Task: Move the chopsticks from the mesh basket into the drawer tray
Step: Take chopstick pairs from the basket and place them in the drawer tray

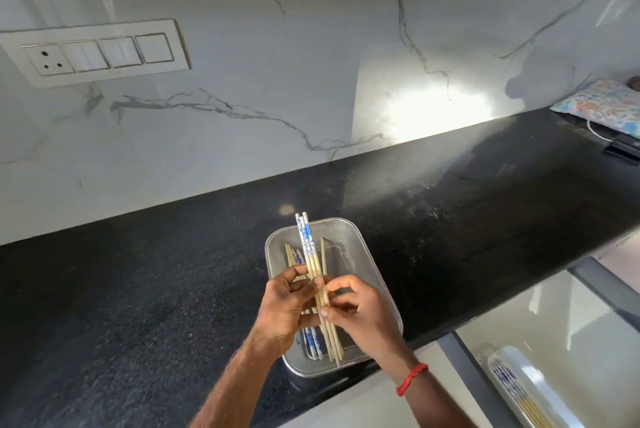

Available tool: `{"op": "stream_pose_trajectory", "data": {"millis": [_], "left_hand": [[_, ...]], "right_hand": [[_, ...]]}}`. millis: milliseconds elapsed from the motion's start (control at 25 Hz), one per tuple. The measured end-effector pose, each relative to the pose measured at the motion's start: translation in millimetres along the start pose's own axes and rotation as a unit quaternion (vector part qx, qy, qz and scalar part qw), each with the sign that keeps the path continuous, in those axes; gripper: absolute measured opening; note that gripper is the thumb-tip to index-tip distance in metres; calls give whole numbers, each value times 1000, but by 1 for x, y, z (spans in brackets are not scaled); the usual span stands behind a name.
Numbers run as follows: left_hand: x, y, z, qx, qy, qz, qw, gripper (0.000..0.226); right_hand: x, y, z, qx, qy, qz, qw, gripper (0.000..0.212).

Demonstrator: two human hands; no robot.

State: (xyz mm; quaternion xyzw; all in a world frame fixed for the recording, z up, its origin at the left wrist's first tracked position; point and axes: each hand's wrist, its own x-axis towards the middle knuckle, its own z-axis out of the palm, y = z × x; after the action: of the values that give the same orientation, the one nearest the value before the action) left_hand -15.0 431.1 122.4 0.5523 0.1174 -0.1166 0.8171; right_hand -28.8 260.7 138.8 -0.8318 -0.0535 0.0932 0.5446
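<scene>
A silver mesh basket [349, 237] sits on the black counter near its front edge. Over it, both hands hold a small bundle of chopsticks [309, 247], bamboo with blue and white patterned tops pointing away from me. My left hand [284, 309] grips the bundle from the left, and my right hand [360, 313] pinches it from the right. More chopsticks [292, 256] lie inside the basket beneath the hands. The white drawer tray [540, 389] shows at the bottom right in the open drawer, with several chopsticks [509, 386] lying in it.
The black granite counter [138, 289] runs along a white marble wall with a switch panel [97, 53] at the upper left. A patterned cloth [599, 105] and a white cable [595, 133] lie at the far right. The open drawer's edge [478, 375] juts out below the counter.
</scene>
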Motion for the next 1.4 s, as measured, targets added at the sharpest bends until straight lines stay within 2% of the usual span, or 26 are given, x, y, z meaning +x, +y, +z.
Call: {"op": "stream_pose_trajectory", "data": {"millis": [200, 360, 720, 920, 1040, 1200, 1400], "left_hand": [[-1, -18, 35, 4, -59, -23, 998, 24], [-5, -30, 66, 21, -86, -37, 995, 34], [-10, -53, 147, 61, -110, -44, 991, 28], [-26, -86, 193, 61, -112, -69, 989, 32], [-35, -108, 218, 75, -111, -67, 989, 29], [-47, -131, 249, 83, -101, -86, 988, 33], [-56, -157, 273, 94, -97, -128, 983, 34]], "right_hand": [[-23, 17, -30, 77, 45, 37, 995, 35], [-46, 32, -54, 57, 58, 45, 996, 35], [-82, 61, -127, -11, 74, 26, 997, 30], [-106, 90, -158, -16, 134, 42, 990, 22], [-121, 110, -171, -6, 122, 60, 991, 16], [-141, 137, -194, 68, 108, 104, 986, 8], [-158, 163, -215, 87, 88, 110, 986, 14]]}}
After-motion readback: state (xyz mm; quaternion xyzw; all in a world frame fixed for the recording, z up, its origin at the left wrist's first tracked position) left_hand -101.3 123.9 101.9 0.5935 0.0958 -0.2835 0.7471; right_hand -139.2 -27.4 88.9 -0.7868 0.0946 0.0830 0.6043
